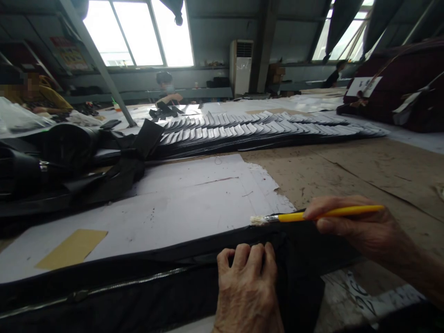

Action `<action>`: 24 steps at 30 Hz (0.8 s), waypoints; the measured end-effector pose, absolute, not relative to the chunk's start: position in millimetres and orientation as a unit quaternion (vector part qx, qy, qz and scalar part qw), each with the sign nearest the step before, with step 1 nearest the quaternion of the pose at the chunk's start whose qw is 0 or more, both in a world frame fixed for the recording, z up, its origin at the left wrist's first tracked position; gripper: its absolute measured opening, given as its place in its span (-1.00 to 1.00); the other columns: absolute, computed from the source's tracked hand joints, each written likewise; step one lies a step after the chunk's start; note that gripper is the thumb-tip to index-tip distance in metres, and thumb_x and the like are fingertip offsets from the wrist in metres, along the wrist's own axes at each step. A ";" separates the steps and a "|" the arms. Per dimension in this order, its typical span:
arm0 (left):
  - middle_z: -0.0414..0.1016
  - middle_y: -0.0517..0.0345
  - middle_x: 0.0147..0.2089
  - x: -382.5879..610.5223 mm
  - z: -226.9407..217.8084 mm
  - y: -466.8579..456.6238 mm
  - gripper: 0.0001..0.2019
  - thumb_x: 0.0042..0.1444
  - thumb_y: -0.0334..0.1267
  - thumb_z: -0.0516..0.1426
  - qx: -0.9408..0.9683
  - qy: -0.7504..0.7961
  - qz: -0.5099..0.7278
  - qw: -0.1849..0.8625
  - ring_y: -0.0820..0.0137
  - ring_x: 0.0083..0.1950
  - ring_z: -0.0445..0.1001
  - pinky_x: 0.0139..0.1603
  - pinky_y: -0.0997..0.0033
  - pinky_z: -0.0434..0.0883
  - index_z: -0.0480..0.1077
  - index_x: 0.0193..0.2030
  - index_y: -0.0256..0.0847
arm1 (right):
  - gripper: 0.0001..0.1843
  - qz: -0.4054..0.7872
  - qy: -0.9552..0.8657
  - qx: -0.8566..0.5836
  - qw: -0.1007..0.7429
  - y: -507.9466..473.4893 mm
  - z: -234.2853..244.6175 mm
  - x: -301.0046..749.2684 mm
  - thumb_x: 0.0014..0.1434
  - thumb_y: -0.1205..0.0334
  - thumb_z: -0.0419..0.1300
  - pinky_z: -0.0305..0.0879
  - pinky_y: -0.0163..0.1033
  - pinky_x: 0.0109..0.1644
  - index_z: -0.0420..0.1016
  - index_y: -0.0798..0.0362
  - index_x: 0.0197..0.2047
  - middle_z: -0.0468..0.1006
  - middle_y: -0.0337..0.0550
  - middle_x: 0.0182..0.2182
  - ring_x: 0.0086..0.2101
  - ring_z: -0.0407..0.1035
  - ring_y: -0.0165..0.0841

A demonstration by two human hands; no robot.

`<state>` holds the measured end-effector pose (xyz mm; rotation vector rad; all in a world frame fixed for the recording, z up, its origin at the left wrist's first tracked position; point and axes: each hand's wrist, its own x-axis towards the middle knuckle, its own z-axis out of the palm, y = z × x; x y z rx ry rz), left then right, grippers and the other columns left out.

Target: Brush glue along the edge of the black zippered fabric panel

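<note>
My left hand (248, 286) rests with bent fingers on a black zippered panel (166, 282), pressing near its upper edge. A metal zipper (138, 282) runs along that panel toward the left. My right hand (354, 226) grips a yellow-handled paintbrush (329, 213). Its white, clogged bristles (258, 220) sit just above the panel's edge, close to a large white paper sheet (194, 208). A tan card (71, 249) lies on that sheet.
Overlapping rows of black pieces with white faces (260, 132) stretch across the cardboard-covered table (340, 180). Black bags (45, 157) are piled at the left. A co-worker (38, 92) sits at the left edge, and another person (165, 88) works farther back.
</note>
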<state>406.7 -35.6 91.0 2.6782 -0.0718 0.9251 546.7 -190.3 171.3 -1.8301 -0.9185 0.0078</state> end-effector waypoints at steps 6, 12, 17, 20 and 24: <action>0.45 0.12 -0.17 406.8 90.4 -36.0 -0.63 0.04 -0.31 0.06 0.935 -0.021 0.320 0.151 0.30 -0.19 0.30 -0.19 0.17 0.11 0.33 0.04 -0.23 | -0.94 0.002 -0.429 -0.764 0.483 -190.4 176.3 544.4 -0.06 0.11 0.32 0.35 -0.52 -0.38 0.60 -0.15 -0.43 0.56 -0.27 -0.48 -0.46 0.44 -0.44; 0.45 0.12 -0.14 406.7 89.7 -36.0 -0.57 -0.05 -0.32 0.08 0.935 -0.028 0.317 0.158 0.30 -0.17 0.29 -0.17 0.17 0.10 0.33 0.03 -0.26 | -0.82 -0.097 -0.385 -0.808 0.435 -219.5 182.8 553.0 -0.09 -0.02 0.32 0.35 -0.52 -0.43 0.60 -0.14 -0.45 0.57 -0.20 -0.47 -0.47 0.46 -0.39; 0.45 0.10 -0.13 406.4 90.7 -35.6 -0.59 0.00 -0.31 0.06 0.938 -0.032 0.310 0.149 0.28 -0.15 0.30 -0.15 0.18 0.11 0.33 0.04 -0.27 | -0.93 -0.087 -0.421 -0.779 0.457 -207.8 185.2 544.9 -0.05 0.05 0.31 0.34 -0.55 -0.42 0.58 -0.22 -0.42 0.57 -0.32 -0.47 -0.47 0.45 -0.46; 0.45 0.10 -0.15 406.4 90.7 -35.4 -0.65 0.10 -0.26 0.02 0.938 -0.033 0.312 0.148 0.29 -0.16 0.30 -0.16 0.18 0.11 0.33 0.04 -0.25 | -0.95 -0.047 -0.473 -0.753 0.456 -195.2 179.8 542.5 0.00 0.15 0.29 0.35 -0.53 -0.43 0.57 -0.22 -0.39 0.56 -0.37 -0.47 -0.45 0.46 -0.46; 0.45 0.11 -0.17 407.4 88.8 -34.8 -0.68 0.19 -0.24 -0.05 0.936 -0.033 0.324 0.136 0.31 -0.17 0.30 -0.16 0.19 0.11 0.34 0.03 -0.25 | -0.92 -0.064 -0.464 -0.767 0.438 -198.2 176.7 548.2 -0.02 0.21 0.30 0.36 -0.54 -0.41 0.57 -0.20 -0.40 0.57 -0.37 -0.45 -0.45 0.46 -0.46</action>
